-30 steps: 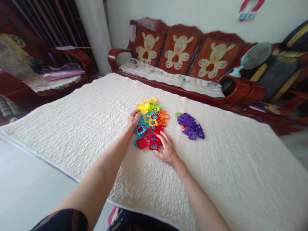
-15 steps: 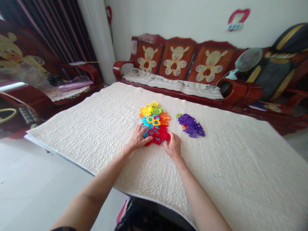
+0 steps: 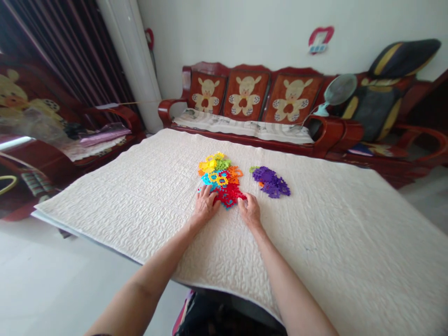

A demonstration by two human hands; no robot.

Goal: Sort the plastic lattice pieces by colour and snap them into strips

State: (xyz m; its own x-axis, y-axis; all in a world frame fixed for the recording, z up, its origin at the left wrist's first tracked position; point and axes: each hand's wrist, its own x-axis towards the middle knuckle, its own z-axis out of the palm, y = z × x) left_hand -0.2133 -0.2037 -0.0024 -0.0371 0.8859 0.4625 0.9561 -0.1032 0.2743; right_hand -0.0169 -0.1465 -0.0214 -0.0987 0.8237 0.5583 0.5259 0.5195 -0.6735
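A pile of toothed, flat plastic pieces lies on the quilted cream cover (image 3: 133,186), with red pieces (image 3: 231,191) at its near side. Blue pieces show beneath the red, and yellow pieces (image 3: 209,165), green pieces (image 3: 223,164) and orange pieces (image 3: 236,173) lie farther back. Over the pile's near left edge, my left hand (image 3: 206,204) rests with fingers spread. At the near right edge, my right hand (image 3: 249,211) has its thumb and fingers closed on a red piece; its grip is partly hidden.
To the right of the pile is a heap of purple pieces (image 3: 271,182), with bits of green and orange at its left side. A wooden sofa (image 3: 196,122) with bear cushions stands beyond the table. A fan (image 3: 340,89) stands at the back right, an armchair (image 3: 129,116) on the left.
The camera view has shifted slightly. My left hand has come nearer the red pieces, its fingers now lower on the pile's edge. My right hand stays at the right edge.
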